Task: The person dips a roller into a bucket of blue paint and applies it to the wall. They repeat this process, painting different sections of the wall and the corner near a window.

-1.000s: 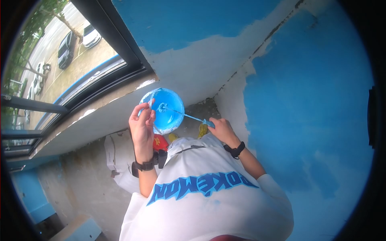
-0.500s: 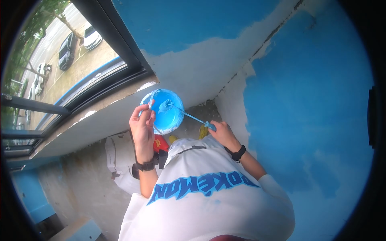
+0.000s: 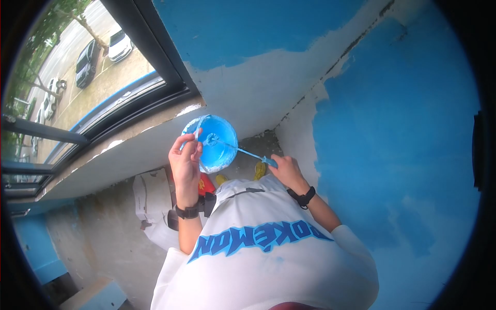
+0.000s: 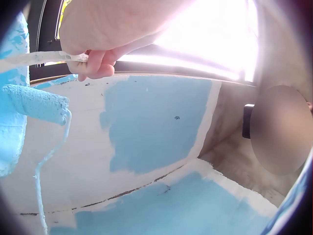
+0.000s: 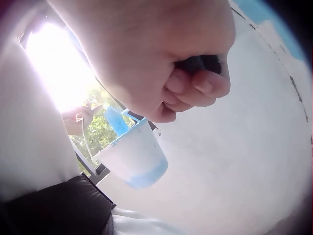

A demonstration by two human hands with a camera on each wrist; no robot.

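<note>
My left hand (image 3: pixel 185 168) grips the thin handle (image 4: pixel 44 58) of a white bucket (image 5: pixel 142 156) smeared with light blue paint, and the bucket hangs from it. A paint roller, its sleeve (image 4: pixel 36 104) coated in blue, is at the bucket's mouth. In the right wrist view the sleeve sticks up above the rim. My right hand (image 3: pixel 288 173) curls round the roller's blue handle (image 3: pixel 269 161), to the right of the bucket. The roller's paint-covered metal rod (image 3: pixel 245 151) runs from that handle over the rim.
The window (image 3: pixel 170 67) and its sill (image 3: pixel 155 116) are close at the left. Partly blue walls (image 3: pixel 382 139) meet in a corner ahead and to the right. Yellow shoes (image 3: pixel 260 169) stand below on the floor, and a white box (image 3: pixel 150 194) is at the left.
The roller's sleeve shifted and turned at the bucket's mouth half a second ago, then moved back close to its earlier place. Both hands keep their grips.
</note>
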